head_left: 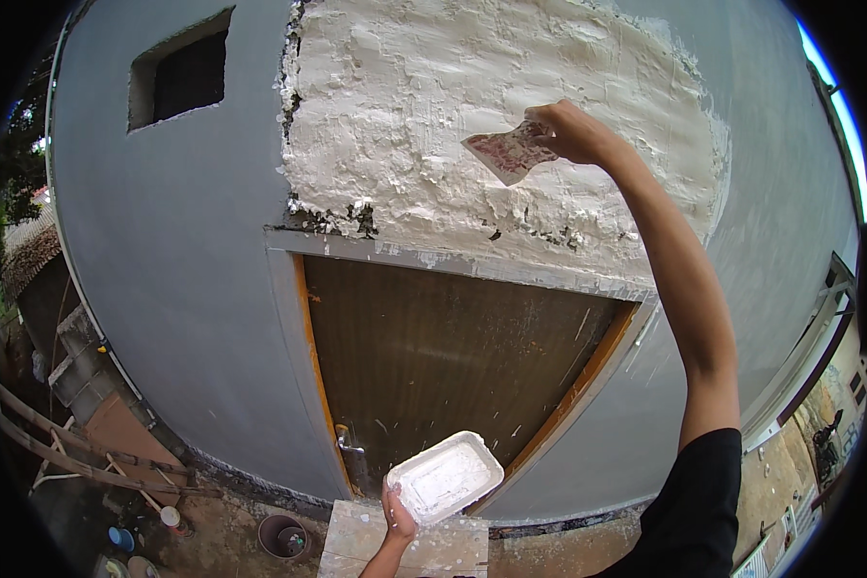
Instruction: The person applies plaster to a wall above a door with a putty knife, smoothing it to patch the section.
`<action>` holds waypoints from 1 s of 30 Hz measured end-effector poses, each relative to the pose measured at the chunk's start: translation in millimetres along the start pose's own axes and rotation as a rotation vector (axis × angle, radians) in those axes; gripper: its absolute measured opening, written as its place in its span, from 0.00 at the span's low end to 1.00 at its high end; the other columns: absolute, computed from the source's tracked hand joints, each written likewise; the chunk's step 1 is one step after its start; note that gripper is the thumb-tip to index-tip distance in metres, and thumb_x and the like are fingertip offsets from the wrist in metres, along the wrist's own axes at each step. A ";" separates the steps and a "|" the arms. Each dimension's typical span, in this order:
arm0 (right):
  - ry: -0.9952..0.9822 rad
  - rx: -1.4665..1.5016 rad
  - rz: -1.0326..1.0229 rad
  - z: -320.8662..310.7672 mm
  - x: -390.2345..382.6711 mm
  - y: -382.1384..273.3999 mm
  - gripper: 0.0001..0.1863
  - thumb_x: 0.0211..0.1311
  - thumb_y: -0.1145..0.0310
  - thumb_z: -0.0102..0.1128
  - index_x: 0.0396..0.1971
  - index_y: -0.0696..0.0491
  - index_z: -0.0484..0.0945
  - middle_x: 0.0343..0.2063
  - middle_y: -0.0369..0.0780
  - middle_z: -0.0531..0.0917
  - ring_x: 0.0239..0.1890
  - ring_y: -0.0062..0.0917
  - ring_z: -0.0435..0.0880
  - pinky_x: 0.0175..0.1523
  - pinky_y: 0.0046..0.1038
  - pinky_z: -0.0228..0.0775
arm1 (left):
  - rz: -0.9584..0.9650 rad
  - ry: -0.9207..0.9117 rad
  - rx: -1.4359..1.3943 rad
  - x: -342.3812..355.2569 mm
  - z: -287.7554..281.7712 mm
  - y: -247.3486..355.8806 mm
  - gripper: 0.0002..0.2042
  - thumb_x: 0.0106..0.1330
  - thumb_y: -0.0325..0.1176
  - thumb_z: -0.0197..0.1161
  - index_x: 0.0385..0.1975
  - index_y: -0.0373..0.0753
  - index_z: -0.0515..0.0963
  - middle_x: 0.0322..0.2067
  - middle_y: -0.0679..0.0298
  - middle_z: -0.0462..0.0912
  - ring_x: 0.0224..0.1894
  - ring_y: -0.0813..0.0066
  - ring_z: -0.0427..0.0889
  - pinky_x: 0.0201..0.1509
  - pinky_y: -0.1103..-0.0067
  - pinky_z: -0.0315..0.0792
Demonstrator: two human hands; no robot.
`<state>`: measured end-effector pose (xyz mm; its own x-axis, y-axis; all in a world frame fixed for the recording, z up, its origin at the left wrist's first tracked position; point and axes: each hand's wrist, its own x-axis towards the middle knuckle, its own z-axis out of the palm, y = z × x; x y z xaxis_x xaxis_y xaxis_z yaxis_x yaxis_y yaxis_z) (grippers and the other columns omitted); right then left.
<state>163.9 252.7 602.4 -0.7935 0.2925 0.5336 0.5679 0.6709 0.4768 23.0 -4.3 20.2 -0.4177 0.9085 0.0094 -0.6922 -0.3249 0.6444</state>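
Observation:
My right hand [573, 133] is raised to the wall above the door, its fingers closed on a flat putty scraper [509, 156] smeared with white and reddish patches. The scraper is at the rough white plaster [405, 106]; whether its edge touches cannot be made out. Low in the view, my left hand [398, 511] grips the left side of a shallow white rectangular tray [445, 479], its inside coated with white paste. Dark unplastered spots [342, 220] show along the plaster's lower and left edges.
Below the plaster stands a brown door [443, 356] with a metal handle [349, 440]. Grey wall [173, 270] lies on both sides, with a square opening [191, 69] at upper left. A spattered board [405, 554], a bucket [283, 537] and a wooden ladder [77, 438] are below.

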 end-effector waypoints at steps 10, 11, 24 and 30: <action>-0.285 0.048 -0.082 36.7 3.5 -27.1 0.07 0.51 0.73 0.61 0.31 0.58 0.76 0.29 0.49 0.81 0.37 0.44 0.81 0.41 0.40 0.73 | -0.010 0.007 0.032 -0.7 3.8 0.6 0.20 0.62 0.34 0.39 0.51 0.33 0.65 0.47 0.55 0.73 0.53 0.64 0.73 0.60 0.72 0.64; -0.279 0.049 -0.083 43.6 6.0 -30.6 0.07 0.51 0.73 0.61 0.31 0.58 0.76 0.29 0.49 0.81 0.37 0.44 0.81 0.41 0.40 0.73 | -0.001 0.003 0.037 -2.0 5.3 2.5 0.20 0.61 0.34 0.39 0.51 0.33 0.65 0.47 0.55 0.73 0.53 0.64 0.73 0.60 0.72 0.64; -0.122 -0.294 0.026 21.0 29.7 -17.4 0.04 0.59 0.74 0.50 0.33 0.57 0.74 0.27 0.49 0.81 0.33 0.44 0.82 0.36 0.42 0.75 | 0.025 -0.003 0.006 0.8 -9.8 0.4 0.21 0.62 0.34 0.41 0.53 0.32 0.64 0.49 0.54 0.72 0.53 0.63 0.73 0.60 0.72 0.64; -0.199 0.028 -0.033 -15.6 26.3 -11.9 0.09 0.51 0.74 0.63 0.31 0.59 0.76 0.28 0.49 0.82 0.35 0.43 0.81 0.39 0.40 0.72 | 0.034 0.003 0.085 2.4 -7.7 -4.3 0.23 0.63 0.40 0.41 0.55 0.33 0.64 0.51 0.51 0.72 0.54 0.56 0.74 0.61 0.66 0.67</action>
<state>139.6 241.8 621.7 -0.8406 0.3973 0.3681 0.5370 0.7000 0.4708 20.4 -2.8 11.6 -0.4415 0.8968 0.0301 -0.6255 -0.3317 0.7062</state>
